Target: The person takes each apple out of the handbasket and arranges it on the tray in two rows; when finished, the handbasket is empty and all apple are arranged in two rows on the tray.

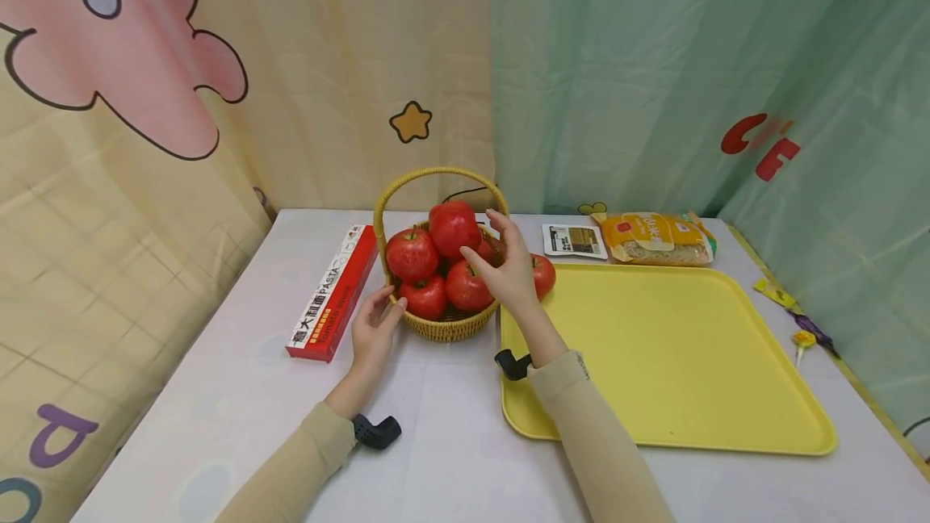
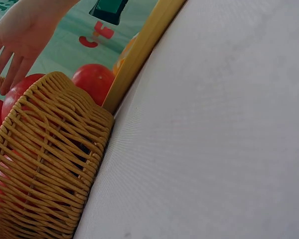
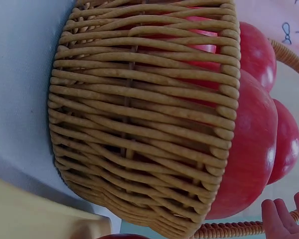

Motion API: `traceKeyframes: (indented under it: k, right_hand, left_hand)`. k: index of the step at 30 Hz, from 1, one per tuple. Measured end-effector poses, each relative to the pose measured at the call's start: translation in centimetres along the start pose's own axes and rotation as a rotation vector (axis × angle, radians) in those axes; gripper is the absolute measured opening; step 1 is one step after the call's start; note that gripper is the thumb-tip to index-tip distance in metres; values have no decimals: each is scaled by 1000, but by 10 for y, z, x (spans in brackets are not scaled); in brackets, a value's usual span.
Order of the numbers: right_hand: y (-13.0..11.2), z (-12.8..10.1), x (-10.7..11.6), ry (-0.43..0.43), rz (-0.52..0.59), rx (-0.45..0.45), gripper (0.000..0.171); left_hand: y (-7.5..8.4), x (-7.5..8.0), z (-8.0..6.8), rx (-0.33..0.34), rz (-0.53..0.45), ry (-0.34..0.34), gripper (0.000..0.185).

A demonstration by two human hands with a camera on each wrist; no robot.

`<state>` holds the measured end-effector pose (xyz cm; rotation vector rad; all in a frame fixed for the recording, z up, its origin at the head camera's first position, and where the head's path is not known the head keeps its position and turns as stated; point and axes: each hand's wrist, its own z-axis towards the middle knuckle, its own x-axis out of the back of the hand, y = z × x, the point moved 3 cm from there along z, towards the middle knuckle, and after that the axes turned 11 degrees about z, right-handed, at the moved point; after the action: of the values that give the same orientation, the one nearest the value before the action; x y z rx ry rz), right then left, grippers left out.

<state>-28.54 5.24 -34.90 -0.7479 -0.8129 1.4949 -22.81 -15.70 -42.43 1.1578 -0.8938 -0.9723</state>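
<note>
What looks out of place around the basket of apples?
One apple sits outside the basket, on the yellow tray's corner behind the right hand. Nothing looks spilled or damaged.

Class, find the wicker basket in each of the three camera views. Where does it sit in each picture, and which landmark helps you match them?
Head: the basket stands centre, on the table left of the yellow tray.
Left wrist: it fills the lower left corner.
Right wrist: it fills the middle, turned sideways.
Shared landmark: the red apples inside it, seen in every view.
</note>
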Motion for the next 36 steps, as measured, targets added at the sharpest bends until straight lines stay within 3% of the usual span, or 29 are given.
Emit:
traceKeyframes:
  k: [2,11,18,36]
  right_hand:
    - [6,2,-3,-7,-8,-20,63]
    - [14,8,-12,-12,-89,-105,69]
    - [16,11,-17,-11,-98,-171,71]
    - [28,18,-21,-25,-98,-175,71]
  left_hand:
    - [1,0,0,-1,1,-3,38]
    - [-24,0,10,-5,-19,7,38]
    - [-25,0,9,7,-14,10,37]
    - [-26,0,9,-11,-42,3,38]
